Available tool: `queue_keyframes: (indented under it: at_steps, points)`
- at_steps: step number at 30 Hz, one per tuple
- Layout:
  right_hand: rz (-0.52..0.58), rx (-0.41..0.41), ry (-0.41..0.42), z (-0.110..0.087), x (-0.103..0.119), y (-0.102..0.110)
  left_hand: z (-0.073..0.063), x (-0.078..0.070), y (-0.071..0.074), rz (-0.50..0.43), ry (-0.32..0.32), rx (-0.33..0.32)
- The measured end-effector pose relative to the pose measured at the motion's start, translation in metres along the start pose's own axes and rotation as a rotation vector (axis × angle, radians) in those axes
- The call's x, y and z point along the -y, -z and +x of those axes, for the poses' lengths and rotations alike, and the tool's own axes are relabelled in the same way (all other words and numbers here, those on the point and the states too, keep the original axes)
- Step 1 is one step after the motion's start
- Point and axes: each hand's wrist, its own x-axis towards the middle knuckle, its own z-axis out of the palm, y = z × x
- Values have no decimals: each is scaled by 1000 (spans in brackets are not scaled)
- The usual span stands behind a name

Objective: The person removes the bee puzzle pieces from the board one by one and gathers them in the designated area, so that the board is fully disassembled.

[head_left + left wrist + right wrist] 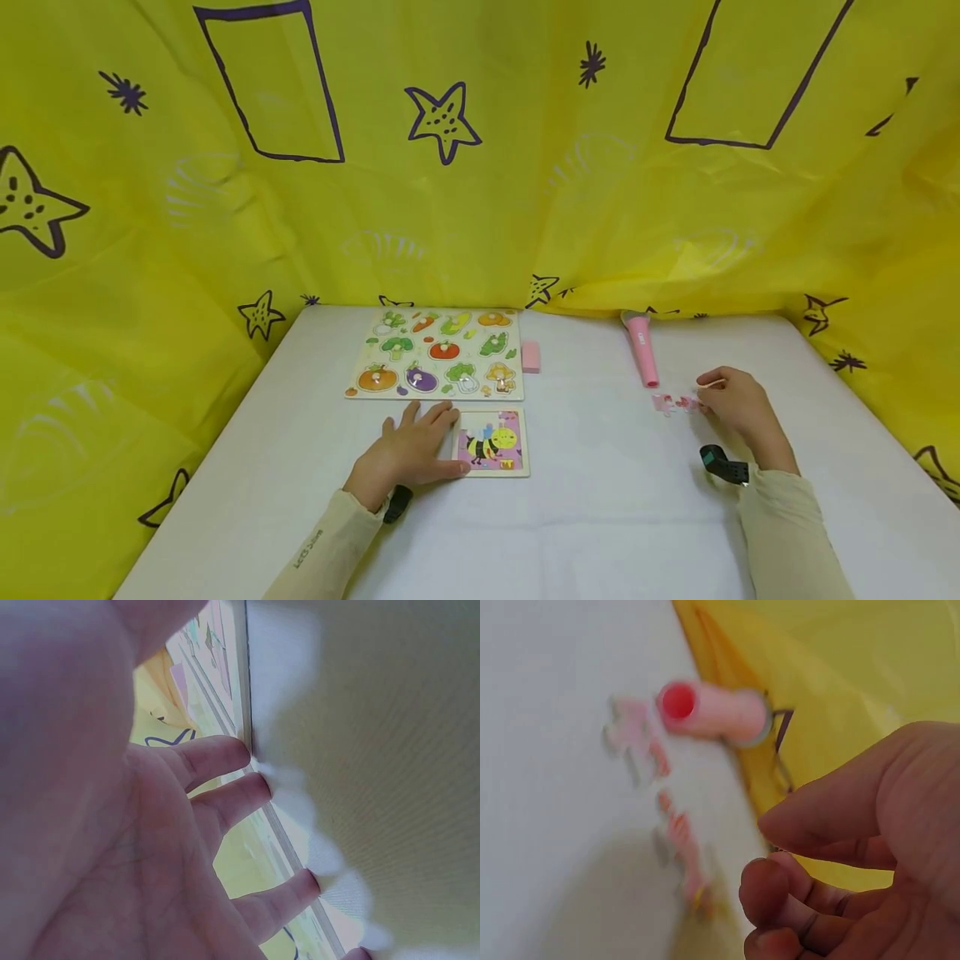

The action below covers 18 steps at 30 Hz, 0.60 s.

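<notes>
My left hand (411, 450) lies spread at the left side of a small framed bee puzzle (491, 446), its thumb at the lower edge. In the left wrist view, straight fingertips (259, 784) touch near the frame's edge. Over the right side of the table, my right hand (738, 408) has curled fingers, with thumb and index pinching a thin puzzle piece, mostly hidden by the fingers. Pink puzzle pieces (663, 404) lie just left of that hand; they look blurred in the right wrist view. Beyond them is a pink toy microphone (641, 350).
A larger vegetable peg board (442, 354) lies behind the bee puzzle. Beside its right edge is a pink block (531, 357). Yellow patterned cloth (495, 208) hangs behind and along both sides of the white table (585, 508).
</notes>
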Motion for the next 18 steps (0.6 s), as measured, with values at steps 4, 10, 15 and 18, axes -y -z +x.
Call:
queue_keyframes:
  at_steps: [4, 10, 15, 18]
  points:
    - [28, -60, 66, -4, 23, -3, 0, -2, 1, -2, -1, -1]
    - [114, -87, 231, -6, 73, -28, -2, -5, 5, 1, -4, -2]
    - [115, -29, 376, -3, 108, -68, -2, -4, 4, -1, 2, 2]
    - [88, 29, 413, -4, 124, -92, -2, -3, 3, 0, 3, 9]
